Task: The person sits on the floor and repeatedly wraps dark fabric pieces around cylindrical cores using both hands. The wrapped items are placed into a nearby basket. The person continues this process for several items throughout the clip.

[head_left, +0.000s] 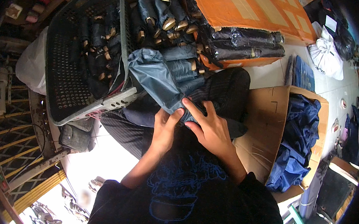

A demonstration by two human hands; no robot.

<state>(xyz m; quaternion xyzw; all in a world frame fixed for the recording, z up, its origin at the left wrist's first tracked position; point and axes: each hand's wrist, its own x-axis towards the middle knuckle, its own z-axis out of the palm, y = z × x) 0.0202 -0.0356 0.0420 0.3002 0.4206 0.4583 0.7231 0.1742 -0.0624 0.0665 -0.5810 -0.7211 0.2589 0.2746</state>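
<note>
A piece of shiny blue-grey fabric (155, 74), puffed out like a sleeve or pouch, lies across my lap toward the basket. My left hand (165, 125) grips its near end, with the thumb pressed on top. My right hand (212, 125) holds the same end from the other side, its index finger and thumb on the cloth and its other fingers partly hidden. Just beyond the cloth lie rolled blue-grey bundles (183, 68) with pale, wood-like ends.
At the left a dark perforated plastic basket (61, 60) holds more rolled bundles. A cardboard box (262, 131) with dark blue fabric (298, 134) stands at the right. Ahead is an orange-taped carton (254, 12) over plastic-wrapped dark packs (248, 46). A white bag (327, 56) sits farther right.
</note>
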